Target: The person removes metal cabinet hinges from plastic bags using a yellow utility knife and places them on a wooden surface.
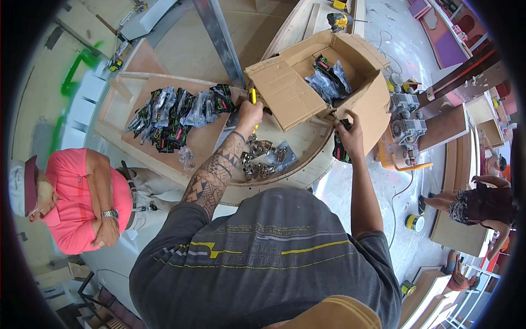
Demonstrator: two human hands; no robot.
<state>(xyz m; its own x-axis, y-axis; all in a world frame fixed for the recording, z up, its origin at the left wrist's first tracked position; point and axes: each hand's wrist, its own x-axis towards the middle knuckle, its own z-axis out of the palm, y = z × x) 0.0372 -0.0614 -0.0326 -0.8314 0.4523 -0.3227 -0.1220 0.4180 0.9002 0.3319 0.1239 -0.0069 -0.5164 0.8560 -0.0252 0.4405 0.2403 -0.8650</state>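
Note:
My left hand point(250, 116) is closed around a slim yellow utility knife point(253, 96), beside the left flap of an open cardboard box point(285, 90). My right hand point(353, 137) pinches a black plastic packet point(341, 147) at the box's near right corner. More black and clear packets point(330, 81) lie inside the box. To the left, a pile of similar packets point(174, 118) covers part of a wooden panel. Below my left hand, shiny metal fittings point(258, 159), looking like cabinet hinges, sit in a curved wooden frame point(307, 164) near a clear plastic bag point(285, 156).
A person in a pink shirt point(82, 192) stands at the left with folded arms. Beyond the box lies a yellow and black drill point(341, 22). An orange-framed machine point(405, 131) stands on the right, a paint can point(414, 222) on the floor. Other people point(482, 203) are farther right.

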